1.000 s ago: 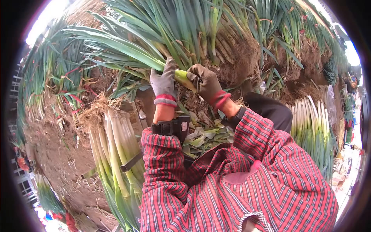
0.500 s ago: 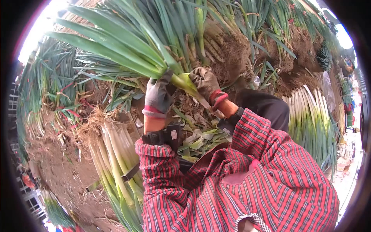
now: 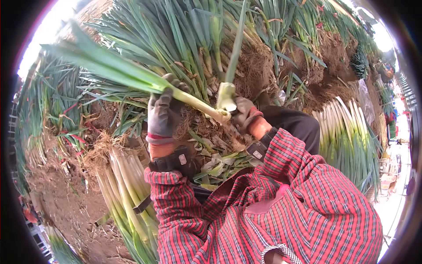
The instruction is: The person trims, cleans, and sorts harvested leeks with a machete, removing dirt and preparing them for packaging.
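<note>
Head: left fingers (image 3: pixel 164 98) tight round leek (image 3: pixel 196 103); right (image 3: pixel 245 112), leaf (image 3: pixel 233 62)

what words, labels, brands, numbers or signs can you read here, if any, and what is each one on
None can be read.
Left band label, on the black band at the left wrist: too small to read.
Right band label, on the dark band at the right wrist: too small to read.

Wristband labels (image 3: pixel 182 159) are too small to read.
</note>
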Demonstrator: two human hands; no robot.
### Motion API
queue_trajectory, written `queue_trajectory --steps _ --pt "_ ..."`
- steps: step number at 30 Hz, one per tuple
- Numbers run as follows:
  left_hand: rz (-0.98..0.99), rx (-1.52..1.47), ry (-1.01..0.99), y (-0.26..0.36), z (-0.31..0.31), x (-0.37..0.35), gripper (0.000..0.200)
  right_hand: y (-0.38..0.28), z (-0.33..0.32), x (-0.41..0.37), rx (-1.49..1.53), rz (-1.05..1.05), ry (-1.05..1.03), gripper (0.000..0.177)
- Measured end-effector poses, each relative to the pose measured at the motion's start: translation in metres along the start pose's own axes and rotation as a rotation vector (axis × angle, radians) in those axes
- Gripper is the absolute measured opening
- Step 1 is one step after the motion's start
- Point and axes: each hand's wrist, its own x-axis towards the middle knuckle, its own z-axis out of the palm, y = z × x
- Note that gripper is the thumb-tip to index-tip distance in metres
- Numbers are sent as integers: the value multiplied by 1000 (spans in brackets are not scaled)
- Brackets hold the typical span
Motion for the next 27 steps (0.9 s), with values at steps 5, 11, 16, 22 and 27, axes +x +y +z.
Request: queue_trajectory --steps 5,11,16,22,27 --pt "179 16 93 16 -7 -1 36 -5 -20 -40 1173 1202 -116 56" --pt "153 106 88 8 -10 -1 39 -74 -4 -3 1496 599 -531 59" --pt "144 109 151 4 -10 2 36 -89 7 34 1122 278 -216 26" --pt "212 -95 214 10 -9 7 27 -118 3 28 1007 559 -223 25" --pt "256 -29 324 7 -11 8 22 -132 11 14 1014 488 -46 25"
